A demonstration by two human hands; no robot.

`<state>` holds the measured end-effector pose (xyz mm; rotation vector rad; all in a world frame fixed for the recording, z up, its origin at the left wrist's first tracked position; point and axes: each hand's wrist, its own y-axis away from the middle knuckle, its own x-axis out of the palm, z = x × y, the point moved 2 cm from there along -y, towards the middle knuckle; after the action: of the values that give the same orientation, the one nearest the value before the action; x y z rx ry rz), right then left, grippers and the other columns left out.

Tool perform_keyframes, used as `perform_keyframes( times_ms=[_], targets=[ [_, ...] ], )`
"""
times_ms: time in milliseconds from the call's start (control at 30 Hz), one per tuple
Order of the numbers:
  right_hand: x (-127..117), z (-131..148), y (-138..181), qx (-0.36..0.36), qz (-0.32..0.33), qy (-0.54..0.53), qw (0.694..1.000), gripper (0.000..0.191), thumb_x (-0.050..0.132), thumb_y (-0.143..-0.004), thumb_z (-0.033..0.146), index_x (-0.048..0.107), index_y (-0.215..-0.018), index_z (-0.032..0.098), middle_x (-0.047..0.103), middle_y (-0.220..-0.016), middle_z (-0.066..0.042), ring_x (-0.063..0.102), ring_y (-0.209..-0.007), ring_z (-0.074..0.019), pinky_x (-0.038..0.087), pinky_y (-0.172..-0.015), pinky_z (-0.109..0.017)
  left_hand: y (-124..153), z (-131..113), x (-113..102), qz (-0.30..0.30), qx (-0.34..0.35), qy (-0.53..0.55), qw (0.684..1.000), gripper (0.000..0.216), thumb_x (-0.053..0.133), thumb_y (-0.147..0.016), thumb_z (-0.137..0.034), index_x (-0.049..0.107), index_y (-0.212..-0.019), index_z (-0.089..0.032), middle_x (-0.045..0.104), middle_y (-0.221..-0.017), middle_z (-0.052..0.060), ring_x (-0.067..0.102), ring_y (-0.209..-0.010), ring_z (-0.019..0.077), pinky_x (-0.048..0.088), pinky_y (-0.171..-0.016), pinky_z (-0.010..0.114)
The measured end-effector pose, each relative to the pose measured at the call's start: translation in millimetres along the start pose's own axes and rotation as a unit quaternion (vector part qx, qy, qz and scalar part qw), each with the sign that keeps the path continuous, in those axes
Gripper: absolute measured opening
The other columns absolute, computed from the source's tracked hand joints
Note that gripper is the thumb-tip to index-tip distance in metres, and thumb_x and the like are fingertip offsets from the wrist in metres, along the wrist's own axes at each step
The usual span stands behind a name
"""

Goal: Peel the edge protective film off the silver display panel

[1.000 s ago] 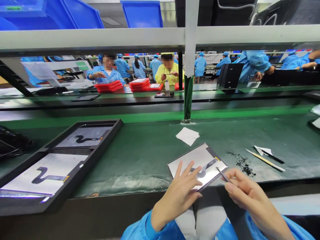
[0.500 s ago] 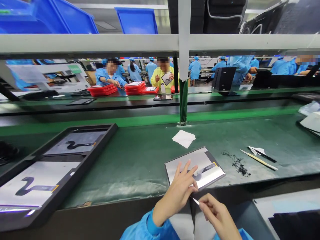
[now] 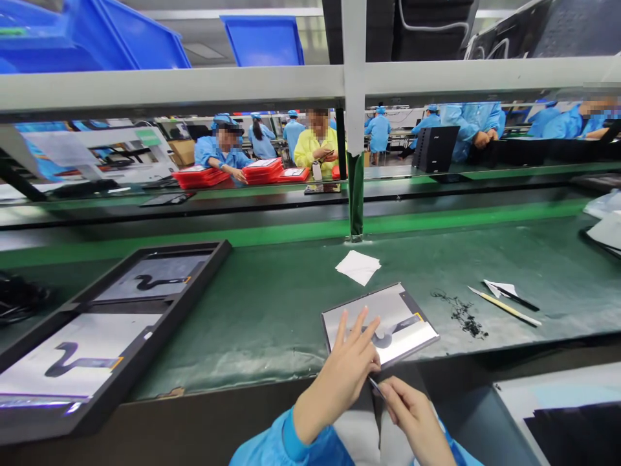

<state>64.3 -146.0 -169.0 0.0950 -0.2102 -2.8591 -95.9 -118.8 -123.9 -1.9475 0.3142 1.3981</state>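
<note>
A silver display panel [image 3: 383, 310] with a dark flex cable lies at the near edge of the green bench [image 3: 272, 310]. My left hand [image 3: 339, 378] rests flat on the panel's near corner, fingers stretched out and apart. My right hand [image 3: 412, 414] is closed in a pinch on a thin dark tool [image 3: 376, 386], whose tip meets the panel's near edge beside my left thumb. Both sleeves are blue.
A black tray [image 3: 160, 310] at left holds two more panels with flex cables. On the bench lie a white wipe [image 3: 359, 266], black scraps [image 3: 460, 314], a pale stick [image 3: 504, 306] and a dark tool [image 3: 517, 298]. Other people work beyond the far belt.
My right hand moved from the panel's right side down to its near edge, carrying the thin tool. The left hand stayed on the panel. The view shifted slightly.
</note>
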Motion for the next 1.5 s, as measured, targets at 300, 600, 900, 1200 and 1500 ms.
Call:
perform_keyframes(
  times_ms=[300,600,900,1200,1500],
  targets=[
    [9,-29,-8,0.093,0.058,-0.151,0.982,0.064,0.063,-0.069,0.083,0.054,-0.077,0.020,0.042,-0.051,0.009,0.018,-0.037,-0.0030,0.009,-0.036,-0.019,27,-1,-13,0.000,-0.040,0.030,0.999,0.025,0.041,-0.095,-0.001,0.057,-0.088,-0.019,0.040,-0.157,0.011,0.014,-0.152,0.0334,0.027,-0.115,0.069],
    [12,-28,-5,0.060,0.047,-0.161,0.984,0.063,0.064,-0.071,0.081,0.058,-0.076,0.018,0.031,-0.044,0.012,0.015,-0.039,-0.0041,0.009,-0.039,-0.021,52,3,-14,-0.021,-0.104,0.050,0.993,0.069,0.065,-0.094,-0.028,0.027,-0.151,-0.016,0.050,-0.149,0.019,0.034,-0.145,0.0339,0.030,-0.114,0.067],
    [-3,2,3,0.120,0.039,-0.155,0.980,0.065,0.068,-0.068,0.080,0.064,-0.077,0.015,0.030,-0.044,0.012,0.014,-0.038,-0.0029,0.006,-0.040,-0.021,68,8,5,-0.070,-0.066,-0.029,0.995,0.059,0.046,-0.090,0.000,0.039,-0.147,-0.013,0.051,-0.148,0.017,0.040,-0.143,0.0299,0.046,-0.111,0.052],
    [-44,21,2,0.113,-0.035,-0.154,0.981,0.064,0.072,-0.067,0.077,0.065,-0.078,0.015,0.028,-0.049,0.012,0.013,-0.044,-0.0028,0.009,-0.042,-0.020,67,7,7,-0.095,-0.066,-0.039,0.993,0.055,0.041,-0.088,0.003,0.045,-0.142,-0.011,0.056,-0.144,0.016,0.043,-0.142,0.0282,0.047,-0.111,0.050],
    [-69,29,-2,0.101,-0.077,-0.104,0.986,0.071,0.069,-0.062,0.083,0.067,-0.081,0.015,0.029,-0.050,0.011,0.015,-0.044,-0.0040,0.007,-0.041,-0.021,63,9,5,-0.102,-0.065,-0.082,0.989,0.060,0.046,-0.104,-0.035,0.027,-0.156,-0.013,0.056,-0.144,0.016,0.050,-0.136,0.0301,0.052,-0.105,0.045]
  ],
)
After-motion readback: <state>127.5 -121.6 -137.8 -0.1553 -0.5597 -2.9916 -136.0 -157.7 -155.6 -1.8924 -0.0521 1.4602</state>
